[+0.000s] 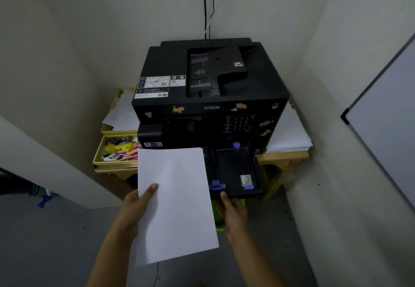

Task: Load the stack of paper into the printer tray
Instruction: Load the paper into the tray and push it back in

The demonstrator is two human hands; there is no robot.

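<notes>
Two bare hands work in front of a black printer [208, 89]. At the left hand [137, 208] the grip is closed on the stack of paper [175, 203], thumb lying flat on top near its left edge, fingers hidden beneath. The right hand [232, 208] has its thumb on the front lip of the pulled-out printer tray [233, 170]; whether its fingers curl under cannot be told. White, blank and crisp-edged, the stack is held slightly tilted over the tray's left half, its near end out toward the person. Purple guides sit in the dark tray. Below the printer is a wooden bench [283, 158], with more white sheets [289, 134] at its right and yellow boxes [116, 149] of oddments at its left. Cream walls close in a corner; the floor [56, 241] is grey.
</notes>
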